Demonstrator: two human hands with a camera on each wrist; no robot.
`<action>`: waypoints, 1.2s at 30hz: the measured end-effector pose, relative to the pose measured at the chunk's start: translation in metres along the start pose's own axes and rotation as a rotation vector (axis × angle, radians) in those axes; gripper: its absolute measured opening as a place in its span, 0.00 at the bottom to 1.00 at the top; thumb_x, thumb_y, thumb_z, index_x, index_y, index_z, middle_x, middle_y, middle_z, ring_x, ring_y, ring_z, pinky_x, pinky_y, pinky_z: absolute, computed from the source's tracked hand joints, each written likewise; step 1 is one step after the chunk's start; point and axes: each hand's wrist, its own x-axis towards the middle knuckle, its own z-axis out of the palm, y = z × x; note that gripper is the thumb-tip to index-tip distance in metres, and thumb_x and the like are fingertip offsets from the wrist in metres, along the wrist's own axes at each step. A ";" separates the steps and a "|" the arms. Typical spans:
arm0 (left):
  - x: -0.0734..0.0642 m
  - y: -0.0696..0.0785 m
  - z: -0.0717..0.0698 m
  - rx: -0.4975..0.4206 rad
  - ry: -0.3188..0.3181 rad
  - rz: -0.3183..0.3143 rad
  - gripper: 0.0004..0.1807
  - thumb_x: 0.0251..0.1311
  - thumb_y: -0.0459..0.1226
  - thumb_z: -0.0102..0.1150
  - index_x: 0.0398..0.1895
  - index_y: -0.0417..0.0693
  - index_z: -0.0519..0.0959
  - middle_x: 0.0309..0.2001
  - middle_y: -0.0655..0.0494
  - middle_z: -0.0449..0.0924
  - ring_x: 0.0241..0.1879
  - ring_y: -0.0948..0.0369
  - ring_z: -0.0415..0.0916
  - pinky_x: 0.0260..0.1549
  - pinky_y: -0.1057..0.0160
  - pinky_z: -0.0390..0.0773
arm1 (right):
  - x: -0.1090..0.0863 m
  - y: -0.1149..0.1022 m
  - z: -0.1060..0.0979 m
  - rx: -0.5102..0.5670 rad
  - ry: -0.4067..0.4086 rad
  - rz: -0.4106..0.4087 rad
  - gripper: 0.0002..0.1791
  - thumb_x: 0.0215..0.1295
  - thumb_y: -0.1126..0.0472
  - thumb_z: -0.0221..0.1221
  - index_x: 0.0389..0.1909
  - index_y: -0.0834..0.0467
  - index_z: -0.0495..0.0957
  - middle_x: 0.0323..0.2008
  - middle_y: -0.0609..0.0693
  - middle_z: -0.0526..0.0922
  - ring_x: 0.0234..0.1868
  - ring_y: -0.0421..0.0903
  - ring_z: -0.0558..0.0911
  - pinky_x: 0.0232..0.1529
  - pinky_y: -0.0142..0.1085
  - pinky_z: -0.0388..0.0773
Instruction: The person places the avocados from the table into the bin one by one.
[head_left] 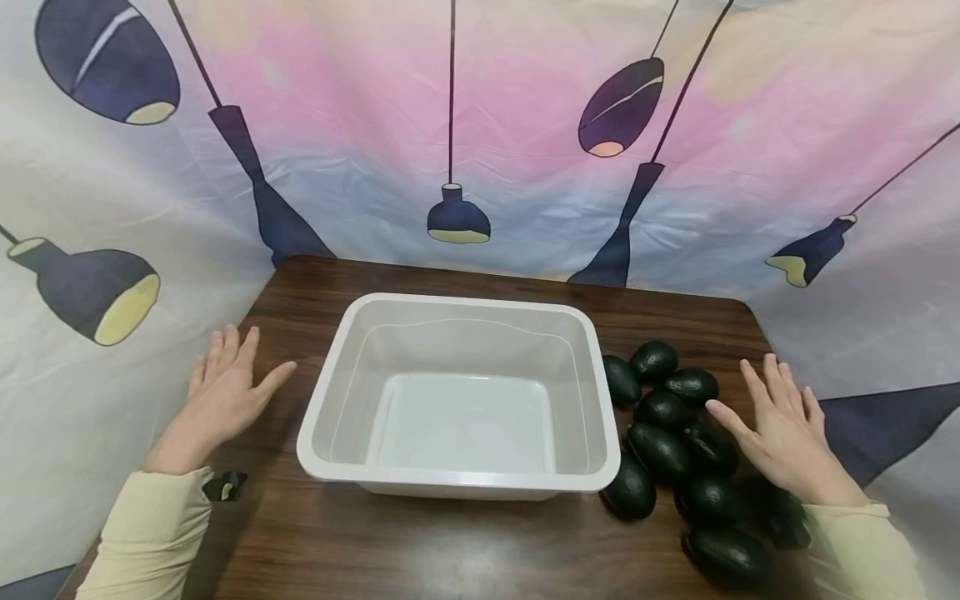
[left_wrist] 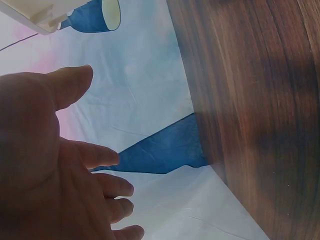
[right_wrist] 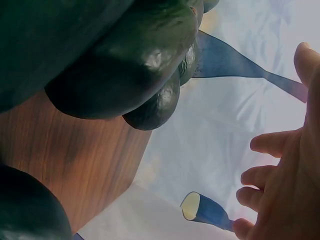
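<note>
A pale rectangular plastic tub (head_left: 457,479) stands in the middle of the table with nothing inside it. To its right lies a loose heap of dark green avocados (head_left: 660,452), several of them against one another. My left hand (head_left: 225,392) is held with spread fingers left of the tub, apart from it. On the other side my right hand (head_left: 787,433) spreads its fingers at the right edge of the heap, holding nothing. In the right wrist view, large avocados (right_wrist: 130,65) fill the upper left, with a gap between them and the right hand (right_wrist: 285,175).
The brown wooden table (head_left: 360,550) has its back edge near a cloth (head_left: 360,150) printed with hanging lamps, which also covers both sides. A small black object (head_left: 223,486) shows beside the left sleeve cuff (head_left: 161,508).
</note>
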 end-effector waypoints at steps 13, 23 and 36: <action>-0.017 0.034 -0.003 -0.288 0.087 0.073 0.39 0.74 0.53 0.41 0.78 0.44 0.43 0.76 0.38 0.34 0.74 0.39 0.30 0.63 0.31 0.40 | -0.016 -0.002 -0.002 0.075 0.010 0.071 0.47 0.73 0.40 0.47 0.77 0.59 0.34 0.74 0.66 0.24 0.72 0.69 0.29 0.59 0.73 0.29; -0.064 0.109 0.025 -0.583 0.293 0.319 0.41 0.62 0.29 0.61 0.75 0.62 0.56 0.75 0.62 0.52 0.72 0.62 0.52 0.63 0.77 0.54 | -0.082 -0.008 0.013 0.139 0.067 0.360 0.52 0.67 0.39 0.56 0.74 0.69 0.42 0.69 0.80 0.36 0.62 0.85 0.45 0.50 0.76 0.47; -0.069 0.108 0.043 -0.548 0.365 0.272 0.42 0.54 0.28 0.68 0.73 0.45 0.62 0.74 0.61 0.55 0.72 0.61 0.54 0.61 0.80 0.54 | -0.130 -0.026 0.081 0.041 0.263 0.610 0.51 0.33 0.32 0.75 0.45 0.72 0.79 0.43 0.71 0.79 0.43 0.67 0.76 0.42 0.59 0.72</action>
